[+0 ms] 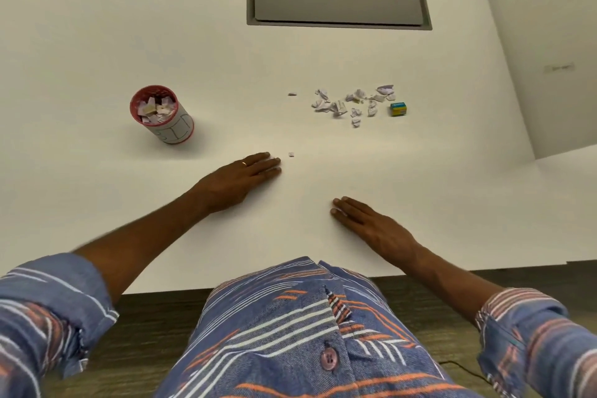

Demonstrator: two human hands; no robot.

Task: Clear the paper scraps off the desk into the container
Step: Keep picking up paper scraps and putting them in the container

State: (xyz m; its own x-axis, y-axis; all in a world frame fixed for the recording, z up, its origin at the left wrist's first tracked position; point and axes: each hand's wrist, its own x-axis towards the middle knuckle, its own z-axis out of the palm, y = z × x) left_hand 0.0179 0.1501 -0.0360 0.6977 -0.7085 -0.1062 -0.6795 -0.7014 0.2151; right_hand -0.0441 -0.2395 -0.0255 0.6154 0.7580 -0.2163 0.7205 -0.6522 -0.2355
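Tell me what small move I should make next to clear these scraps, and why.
Probably pinch the small scrap lying just beyond the left hand: it is the nearest piece, that hand lies flat and holds nothing, and the container stands on that side. The main pile sits farther off.

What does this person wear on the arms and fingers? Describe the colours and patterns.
The left sleeve and the right sleeve are blue cloth with white and orange stripes, both rolled up so the forearms are bare. A thin gold-coloured ring sits on one left finger. No watch, bracelet or glove shows.
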